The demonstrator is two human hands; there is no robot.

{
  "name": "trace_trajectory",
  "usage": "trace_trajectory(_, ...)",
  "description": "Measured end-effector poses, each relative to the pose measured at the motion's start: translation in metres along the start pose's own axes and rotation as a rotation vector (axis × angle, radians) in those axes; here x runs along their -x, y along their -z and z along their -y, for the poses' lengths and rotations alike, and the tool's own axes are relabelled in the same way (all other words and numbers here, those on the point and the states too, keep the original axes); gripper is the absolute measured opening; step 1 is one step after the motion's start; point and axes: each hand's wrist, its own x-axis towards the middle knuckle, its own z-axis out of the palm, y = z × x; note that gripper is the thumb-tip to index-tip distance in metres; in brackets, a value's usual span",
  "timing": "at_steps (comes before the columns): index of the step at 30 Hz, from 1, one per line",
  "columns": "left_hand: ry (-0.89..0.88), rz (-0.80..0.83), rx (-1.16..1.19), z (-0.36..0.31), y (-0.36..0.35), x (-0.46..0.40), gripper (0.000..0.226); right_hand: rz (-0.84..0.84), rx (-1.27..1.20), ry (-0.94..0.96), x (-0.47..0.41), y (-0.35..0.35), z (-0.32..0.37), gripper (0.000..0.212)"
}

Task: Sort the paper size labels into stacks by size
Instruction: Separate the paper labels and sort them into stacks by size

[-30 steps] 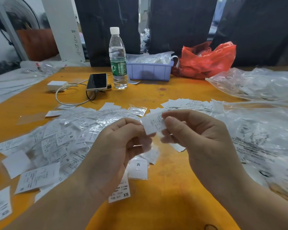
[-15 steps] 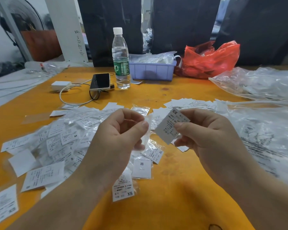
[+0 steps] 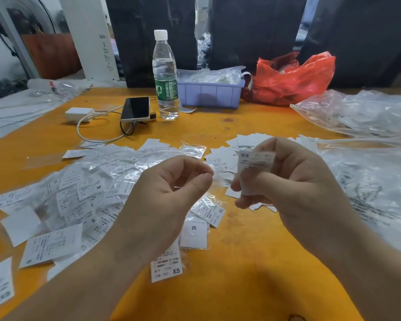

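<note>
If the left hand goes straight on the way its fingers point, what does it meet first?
Probably the blurred label held by the right hand; the left hand points right toward it, though depth is unclear.

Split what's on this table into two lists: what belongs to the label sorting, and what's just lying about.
Job: held label in right hand; left hand; label pile; XS label; M label; XL label.

Lying about: bottle; phone; charger; bin; red bag.

Two bare forearms are seen coming in from the bottom edge, no sleeves worn. The left hand (image 3: 169,193) and right hand (image 3: 294,181) are ungloved. Short, plain fingernails are shown.
</note>
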Motion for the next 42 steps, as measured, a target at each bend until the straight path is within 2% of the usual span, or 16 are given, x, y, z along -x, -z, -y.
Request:
trace_trajectory(5,-0.011,0.077,0.083,-0.0026,-0.0014,0.0024,0.007,0.073,0.325,0.051,-0.0004,0.0026,0.0044,0.010)
trace_trajectory(10,-0.026,0.097,0.103,-0.0021,0.0005,0.0025,0.012,0.114,0.412,0.066,-0.0006,0.0040,0.0073,0.016)
trace_trajectory(23,-0.013,0.138,0.098,0.0008,0.0016,0.0032,0.013,0.266,0.412,-0.118,-0.0023,0.0071,0.0032,0.017)
trace_trajectory(28,-0.044,0.161,0.033,0.0007,0.0007,0.0060,0.009,0.313,0.449,-0.154,-0.0003,0.0074,0.0047,0.020)
trace_trajectory(33,-0.114,0.135,-0.140,0.0000,-0.0022,0.0083,0.018,0.335,0.497,-0.162,0.0007,0.0075,0.0020,0.016)
trace_trajectory(35,-0.129,0.123,-0.137,-0.0003,-0.0030,0.0084,0.018,0.313,0.447,-0.138,0.0005,0.0063,0.0011,0.010)
trace_trajectory(37,-0.123,0.112,-0.109,0.0002,-0.0018,0.0074,0.017,0.221,0.338,-0.107,-0.0020,0.0069,-0.0007,0.002)
trace_trajectory(39,-0.097,0.102,-0.060,0.0005,0.0002,0.0060,0.018,0.155,0.267,-0.069,-0.0041,0.0087,-0.0022,0.004)
trace_trajectory(42,-0.068,0.119,0.001,0.0012,0.0018,0.0045,0.016,0.201,0.294,-0.016,-0.0029,0.0073,-0.0026,0.007)
